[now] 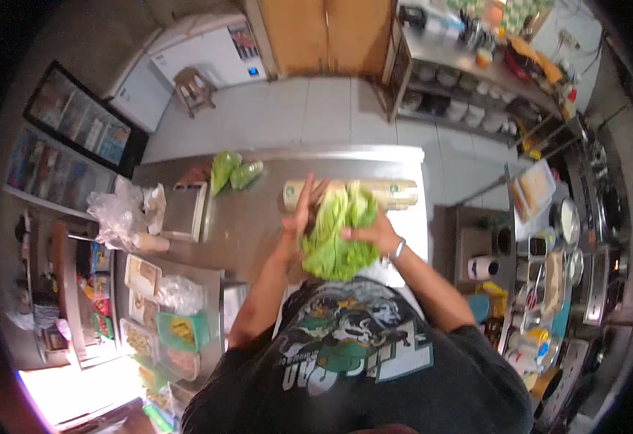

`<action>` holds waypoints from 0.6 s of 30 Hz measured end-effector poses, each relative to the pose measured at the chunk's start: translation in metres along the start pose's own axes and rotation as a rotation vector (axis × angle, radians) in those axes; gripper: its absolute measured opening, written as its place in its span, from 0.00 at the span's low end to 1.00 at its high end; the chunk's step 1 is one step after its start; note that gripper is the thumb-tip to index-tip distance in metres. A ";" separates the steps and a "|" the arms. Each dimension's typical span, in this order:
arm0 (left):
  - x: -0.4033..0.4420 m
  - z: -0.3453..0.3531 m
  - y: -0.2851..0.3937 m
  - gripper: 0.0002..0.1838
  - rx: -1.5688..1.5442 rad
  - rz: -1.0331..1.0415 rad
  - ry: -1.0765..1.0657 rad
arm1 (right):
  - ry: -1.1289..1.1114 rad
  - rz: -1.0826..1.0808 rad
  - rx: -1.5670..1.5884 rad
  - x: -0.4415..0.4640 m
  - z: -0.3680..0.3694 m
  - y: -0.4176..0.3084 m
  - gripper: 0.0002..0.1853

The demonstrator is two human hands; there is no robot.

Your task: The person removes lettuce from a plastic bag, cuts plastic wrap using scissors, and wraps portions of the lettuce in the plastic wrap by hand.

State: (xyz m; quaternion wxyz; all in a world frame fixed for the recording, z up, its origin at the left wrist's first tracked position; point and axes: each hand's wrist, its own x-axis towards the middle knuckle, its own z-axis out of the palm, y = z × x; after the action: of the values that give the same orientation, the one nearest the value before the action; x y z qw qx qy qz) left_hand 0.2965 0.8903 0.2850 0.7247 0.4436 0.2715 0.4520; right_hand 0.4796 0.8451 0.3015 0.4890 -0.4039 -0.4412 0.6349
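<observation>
A head of green leafy lettuce is held up in front of my chest, over the near edge of the steel table. My right hand grips its right side, thumb across the leaves and a watch-like band on the wrist. On the other side, my left hand is against or close beside the leaves, its fingers stretched out and slightly blurred. Behind the lettuce lies a long pale box or roll with green marks, partly hidden by the leaves and hands.
Two bags of green produce lie at the table's back left. A flat scale-like device and crumpled plastic bags are farther left. Food containers stand low at left. A steel shelf unit with bowls is at back right.
</observation>
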 end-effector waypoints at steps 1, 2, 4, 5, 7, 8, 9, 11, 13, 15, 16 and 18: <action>0.000 0.000 -0.002 0.48 -0.069 -0.134 -0.019 | -0.006 -0.041 -0.114 0.008 -0.005 -0.003 0.43; -0.001 0.000 -0.004 0.51 -0.135 -0.270 -0.030 | -0.016 -0.084 -0.230 0.016 -0.008 -0.007 0.44; 0.002 0.014 0.006 0.58 0.109 -0.271 -0.070 | -0.064 -0.189 -0.161 0.024 -0.010 -0.021 0.51; 0.005 0.022 0.013 0.60 0.189 -0.281 -0.085 | -0.078 -0.240 -0.215 0.028 -0.018 -0.018 0.54; 0.021 0.046 0.018 0.66 0.208 0.019 -0.215 | -0.078 -0.332 -0.285 0.026 -0.031 -0.009 0.61; 0.020 0.048 0.012 0.66 0.203 -0.002 -0.218 | -0.076 -0.379 -0.319 0.025 -0.037 -0.005 0.64; 0.018 0.050 0.005 0.65 0.287 0.068 -0.216 | -0.054 -0.419 -0.481 0.018 -0.044 0.002 0.65; 0.010 0.044 -0.019 0.59 0.451 0.055 -0.192 | -0.054 -0.388 -0.641 0.001 -0.058 0.026 0.69; -0.005 0.033 -0.053 0.56 0.557 -0.068 -0.217 | -0.041 -0.205 -0.638 -0.031 -0.076 0.067 0.67; -0.018 0.030 -0.078 0.49 0.833 -0.227 -0.203 | 0.197 0.025 -0.385 -0.073 -0.099 0.123 0.62; -0.023 0.015 -0.099 0.49 0.834 -0.235 -0.219 | 0.408 0.181 -0.171 -0.100 -0.112 0.157 0.59; -0.031 -0.023 -0.145 0.47 1.387 -0.066 -0.345 | 1.029 0.327 0.024 -0.160 -0.145 0.245 0.54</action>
State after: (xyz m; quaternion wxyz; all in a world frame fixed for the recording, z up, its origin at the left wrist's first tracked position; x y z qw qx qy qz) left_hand 0.3249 0.8431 0.1454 0.3214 0.8589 0.3913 0.0764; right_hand 0.5831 0.6806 0.0396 0.5415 -0.7203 -0.0689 0.4280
